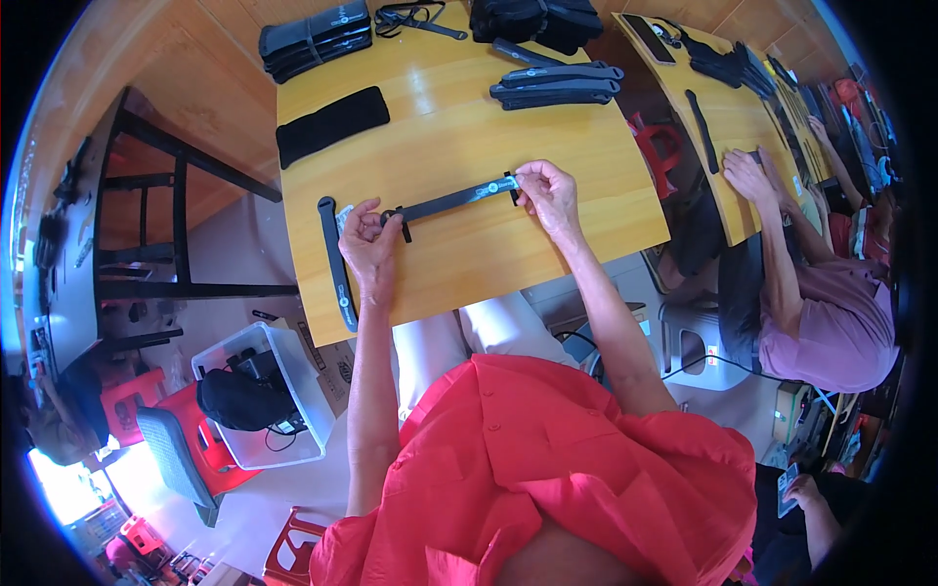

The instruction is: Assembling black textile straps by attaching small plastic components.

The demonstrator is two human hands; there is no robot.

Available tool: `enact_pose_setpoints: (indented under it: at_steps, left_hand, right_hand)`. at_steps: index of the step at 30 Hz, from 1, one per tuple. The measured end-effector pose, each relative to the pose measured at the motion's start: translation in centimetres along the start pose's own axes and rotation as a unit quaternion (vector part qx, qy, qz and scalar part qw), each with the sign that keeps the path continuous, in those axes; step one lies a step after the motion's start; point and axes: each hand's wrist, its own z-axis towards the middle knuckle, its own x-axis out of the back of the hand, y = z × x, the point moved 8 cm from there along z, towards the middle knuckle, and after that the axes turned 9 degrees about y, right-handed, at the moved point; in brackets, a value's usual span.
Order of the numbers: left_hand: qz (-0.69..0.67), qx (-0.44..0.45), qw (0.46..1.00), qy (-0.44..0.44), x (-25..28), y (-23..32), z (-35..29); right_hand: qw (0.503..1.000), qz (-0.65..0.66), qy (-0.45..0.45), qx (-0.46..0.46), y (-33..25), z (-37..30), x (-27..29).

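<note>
A dark strap (445, 201) with pale printing near one end is stretched between my two hands, just over the yellow table (469, 264). My left hand (369, 244) pinches its left end, where a dark round piece shows by the thumb. At the printed right end, my right hand (549, 195) grips it between thumb and fingers. A second strap (338, 269) of the same kind lies lengthwise along the table's left edge, beside my left hand. Farther off, a flat black fabric piece (334, 125) rests at the left, and a stack of straps (557, 86) at the right.
Bundled dark straps (315, 41) and a black pile (535, 21) sit at the table's far side. A white bin (315, 430) holding black items stands on the floor at left, near red chairs (200, 439). On the right, a co-worker's hands (750, 176) work at another table (728, 117).
</note>
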Motion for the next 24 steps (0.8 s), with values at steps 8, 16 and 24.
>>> enact_pose_setpoints:
  at_steps: [8,16,24]
  left_hand:
    - [0.015,0.02,0.998,-0.066,-0.2,-0.9,0.3]
    - [0.005,0.049,0.996,-0.071,-0.2,-0.8,0.1]
    - [0.183,-0.014,0.979,-0.085,-1.0,0.1,1.1]
  right_hand:
    - [0.999,0.002,-0.046,-0.001,-0.5,-0.1,-1.0]
    - [0.992,-0.094,-0.084,-0.015,-1.0,-0.3,-0.4]
    - [0.983,-0.176,-0.051,0.033,-0.4,1.2,0.2]
